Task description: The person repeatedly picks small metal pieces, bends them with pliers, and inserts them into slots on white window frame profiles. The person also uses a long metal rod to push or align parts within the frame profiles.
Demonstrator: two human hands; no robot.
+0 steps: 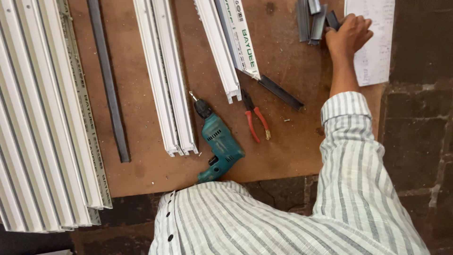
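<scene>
The right hand [348, 33] reaches to the far right of the brown board [292, 156], fingers curled down over the end of a small dark grey metal piece [333, 20]; the grip looks closed on it, though the fingertips are hidden. That piece lies at the right edge of a cluster of short grey metal channel pieces [311, 19], about four in all, cut off by the far edge of the view. Just right of the hand lies one white sheet of paper [375, 42], under the knuckles. The left hand is out of view.

Nearer, at the middle of the board, lie one teal power drill [219, 146] and one pair of red-handled pliers [255, 120], just apart. One dark flat metal bar [281, 92] lies slanting beyond the pliers. A single small screw [287, 120] sits right of them. Long white window profiles [170, 85] run far to near, two pairs in the middle, with a wider stack [42, 118] on the left and one long grey strip [108, 85] between.
</scene>
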